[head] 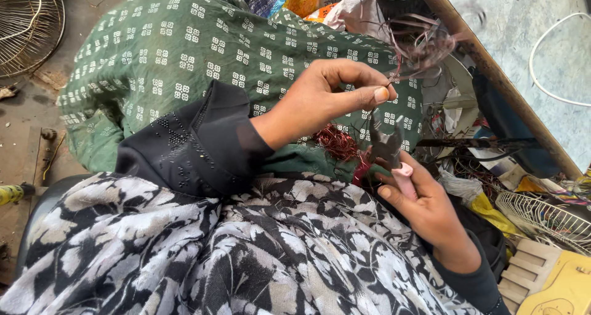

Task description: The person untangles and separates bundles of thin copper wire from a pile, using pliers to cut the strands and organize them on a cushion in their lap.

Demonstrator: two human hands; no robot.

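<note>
Left hand (326, 96) pinches thin, springy wire strands (422, 44) at upper centre of the frame, light and easily kinked, best held near the bundle, while the right hand (425, 207) grips pink-handled pliers (391, 155) below.

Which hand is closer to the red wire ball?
Right. The right hand, holding pliers, sits just beside the red wire ball; the left hand is above it, pinching wire strands.
</note>
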